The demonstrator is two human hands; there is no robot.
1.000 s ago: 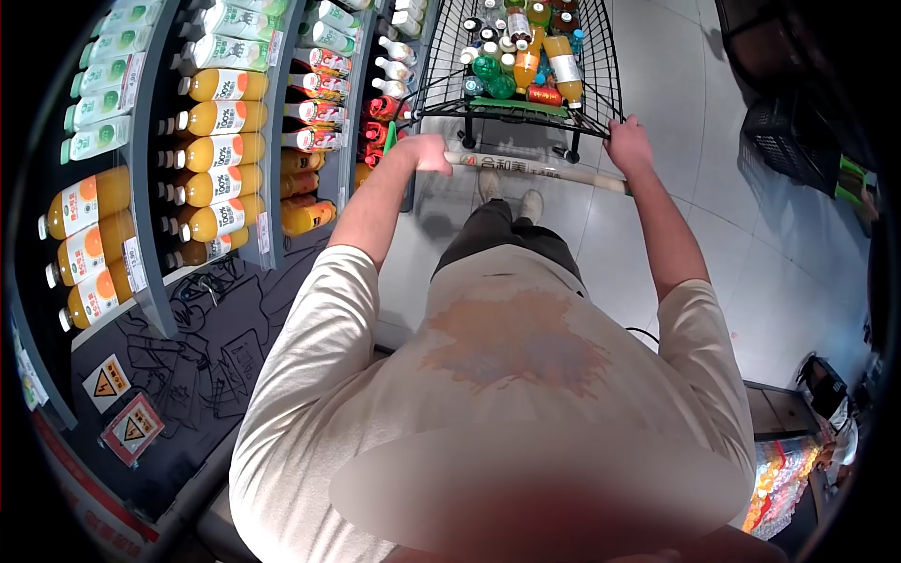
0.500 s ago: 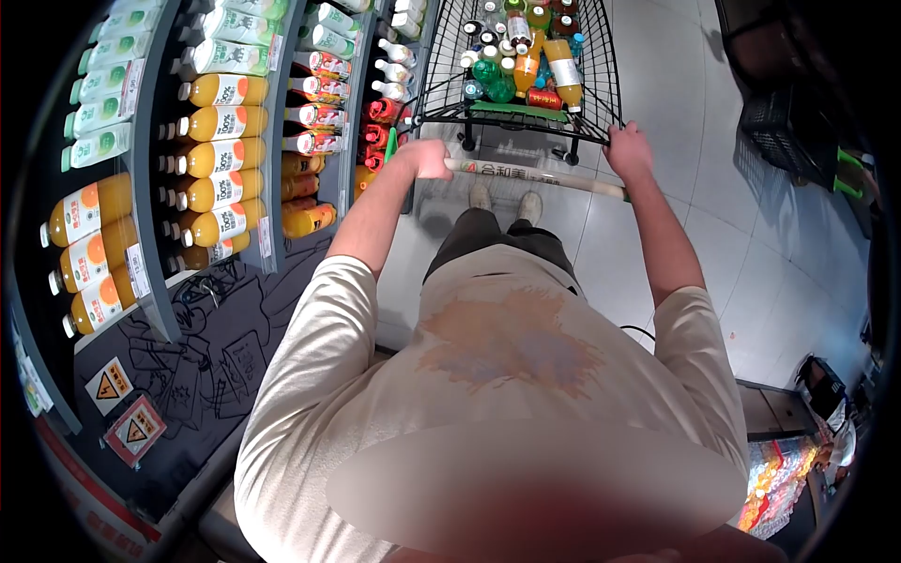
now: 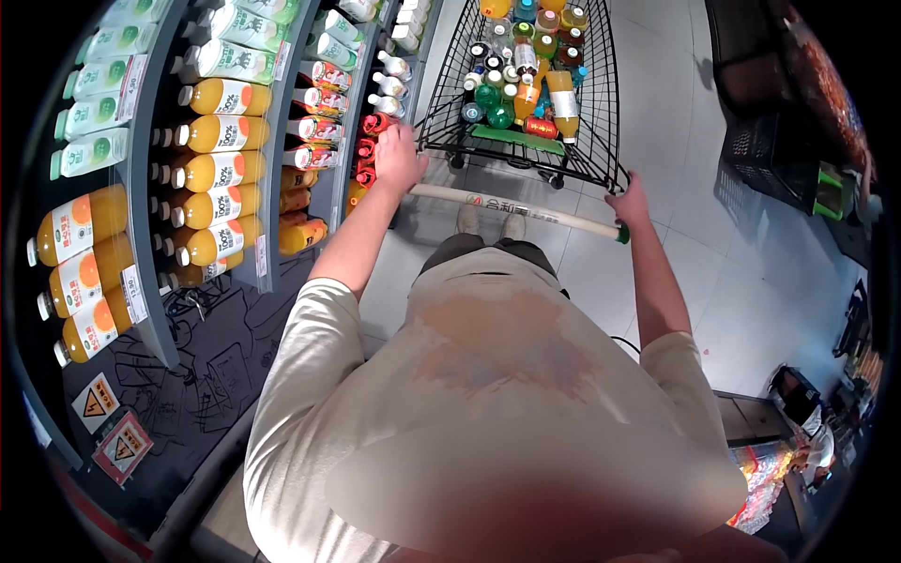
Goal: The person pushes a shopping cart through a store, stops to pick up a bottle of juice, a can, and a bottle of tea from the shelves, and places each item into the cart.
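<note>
A black wire shopping cart (image 3: 608, 103) stands ahead of me, loaded with bottles of drink and a red can (image 3: 540, 128). Its pale handle bar (image 3: 507, 206) crosses in front of my body. My left hand (image 3: 401, 158) is at the bar's left end, fingers stretched forward beside red-capped bottles (image 3: 368, 150) on the shelf; whether its palm still touches the bar is hidden. At the opposite side, my right hand (image 3: 631, 202) is closed around the cart's frame just above the bar's green end cap. An orange juice bottle (image 3: 563, 105) lies at the cart's right.
Shelves (image 3: 150, 272) on the left hold rows of orange juice bottles (image 3: 225, 171) and pale green-capped bottles (image 3: 94, 155). Black crates (image 3: 765, 169) stand at the right. Grey tiled floor (image 3: 676, 272) runs between, and warning signs (image 3: 96, 403) lie at lower left.
My left hand has shifted left, its fingers now straightened from around the bar. The cart and handle sit lower in view, and more bottles show in the basket.
</note>
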